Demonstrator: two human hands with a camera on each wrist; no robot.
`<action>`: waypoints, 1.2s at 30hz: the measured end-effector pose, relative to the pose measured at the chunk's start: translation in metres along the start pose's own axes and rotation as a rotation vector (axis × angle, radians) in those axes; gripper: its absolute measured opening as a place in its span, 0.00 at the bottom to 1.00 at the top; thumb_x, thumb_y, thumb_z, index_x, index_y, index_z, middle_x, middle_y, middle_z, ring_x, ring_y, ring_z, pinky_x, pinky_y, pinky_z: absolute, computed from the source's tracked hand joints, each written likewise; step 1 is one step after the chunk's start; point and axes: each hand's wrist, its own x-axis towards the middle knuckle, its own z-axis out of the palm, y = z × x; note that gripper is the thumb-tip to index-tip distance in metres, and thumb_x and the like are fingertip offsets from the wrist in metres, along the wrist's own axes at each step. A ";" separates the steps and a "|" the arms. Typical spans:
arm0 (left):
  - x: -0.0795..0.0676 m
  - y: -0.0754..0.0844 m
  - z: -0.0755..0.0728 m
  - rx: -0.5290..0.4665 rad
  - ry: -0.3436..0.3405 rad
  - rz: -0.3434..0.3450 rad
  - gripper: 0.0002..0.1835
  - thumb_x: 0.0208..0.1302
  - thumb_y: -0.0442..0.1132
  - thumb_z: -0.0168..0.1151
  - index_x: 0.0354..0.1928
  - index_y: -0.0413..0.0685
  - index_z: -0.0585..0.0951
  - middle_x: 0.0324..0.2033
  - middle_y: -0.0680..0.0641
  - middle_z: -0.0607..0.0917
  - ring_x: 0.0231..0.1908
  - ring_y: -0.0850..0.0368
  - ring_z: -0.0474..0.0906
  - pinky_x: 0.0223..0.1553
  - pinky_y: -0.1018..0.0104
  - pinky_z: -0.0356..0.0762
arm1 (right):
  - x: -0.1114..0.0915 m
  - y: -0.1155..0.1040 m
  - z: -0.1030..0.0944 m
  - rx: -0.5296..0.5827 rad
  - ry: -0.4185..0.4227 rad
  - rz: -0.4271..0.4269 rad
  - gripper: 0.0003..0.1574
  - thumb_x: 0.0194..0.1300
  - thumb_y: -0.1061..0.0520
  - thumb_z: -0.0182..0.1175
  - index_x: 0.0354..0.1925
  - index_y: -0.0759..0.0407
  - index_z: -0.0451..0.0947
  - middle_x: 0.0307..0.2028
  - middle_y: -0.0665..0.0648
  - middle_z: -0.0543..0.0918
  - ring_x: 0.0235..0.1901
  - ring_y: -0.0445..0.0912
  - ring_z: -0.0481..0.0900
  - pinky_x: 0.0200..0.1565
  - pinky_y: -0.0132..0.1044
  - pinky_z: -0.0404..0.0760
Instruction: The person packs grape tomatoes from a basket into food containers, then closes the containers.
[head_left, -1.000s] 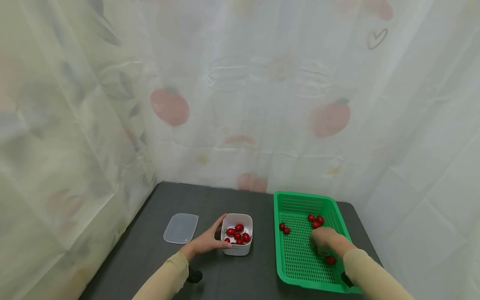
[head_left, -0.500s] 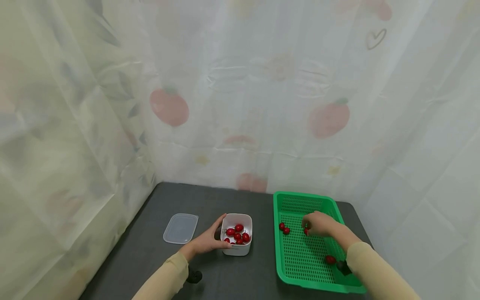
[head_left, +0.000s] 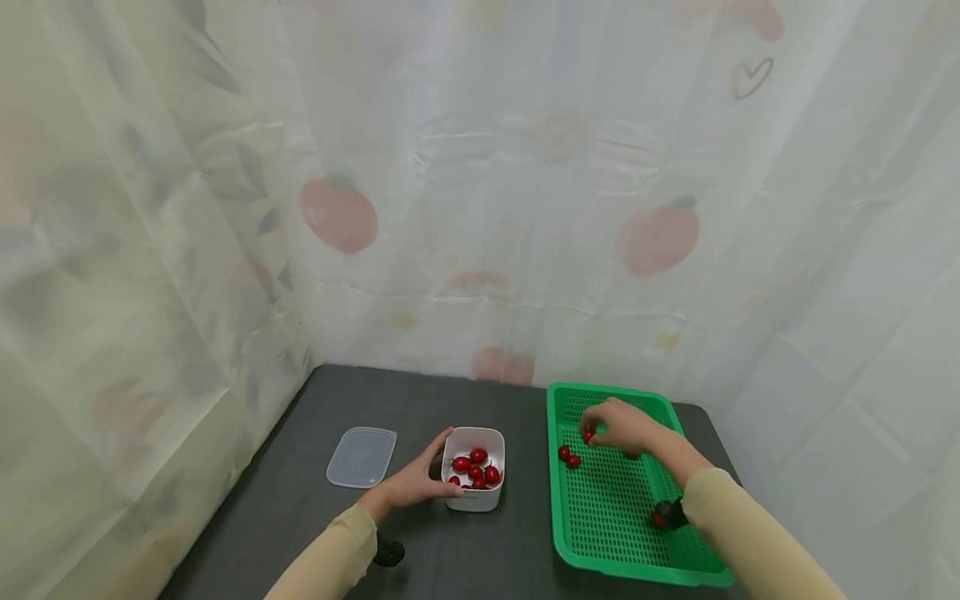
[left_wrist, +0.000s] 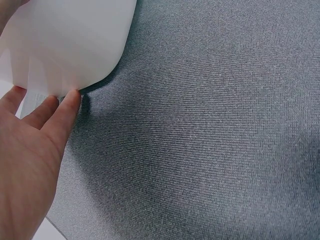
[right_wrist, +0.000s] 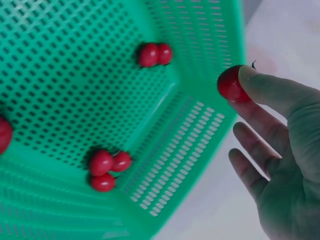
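Observation:
My left hand (head_left: 412,483) grips a white square container (head_left: 474,502), its thumb at the near side and its fingers round the far left. Several cherry tomatoes (head_left: 478,456) lie inside it. In the left wrist view the fingertips press against the container's pale wall (left_wrist: 75,40). Over the green basket (head_left: 557,517), my right hand (head_left: 630,427) pinches one cherry tomato (right_wrist: 231,85) between thumb and index finger, its short stem showing. The other fingers stay spread. More tomatoes rest on the basket floor: a pair (right_wrist: 148,54), a cluster (right_wrist: 102,163) and a single one (right_wrist: 4,135) cut off by the frame.
A translucent lid (head_left: 362,457) lies flat on the dark table (head_left: 420,400), left of the container. Printed curtains (head_left: 480,208) hang behind the table and along both sides. A black wrist device (head_left: 670,512) on the right arm partly covers a tomato in the basket.
The right hand rose from low in the basket with a cherry tomato and moved toward the basket's far left. The left hand and the container stayed where they were.

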 end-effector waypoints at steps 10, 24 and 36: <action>-0.001 0.004 0.000 -0.015 -0.007 0.009 0.62 0.61 0.47 0.76 0.83 0.52 0.39 0.79 0.38 0.50 0.74 0.34 0.55 0.68 0.36 0.59 | 0.023 -0.021 -0.009 0.066 -0.018 -0.089 0.15 0.70 0.59 0.67 0.54 0.52 0.85 0.46 0.49 0.86 0.50 0.52 0.82 0.50 0.50 0.80; -0.002 0.002 0.001 -0.028 -0.002 -0.010 0.62 0.61 0.48 0.76 0.83 0.56 0.39 0.79 0.38 0.50 0.73 0.34 0.58 0.67 0.37 0.62 | 0.063 -0.058 -0.001 0.099 -0.027 -0.118 0.14 0.69 0.59 0.68 0.51 0.47 0.86 0.42 0.44 0.85 0.46 0.46 0.82 0.46 0.43 0.80; -0.001 0.002 0.001 -0.039 -0.009 -0.004 0.62 0.62 0.46 0.76 0.83 0.54 0.38 0.79 0.36 0.50 0.72 0.31 0.58 0.66 0.38 0.64 | 0.088 -0.078 0.012 0.074 -0.047 -0.167 0.14 0.68 0.56 0.70 0.51 0.46 0.86 0.43 0.42 0.85 0.48 0.47 0.83 0.47 0.39 0.81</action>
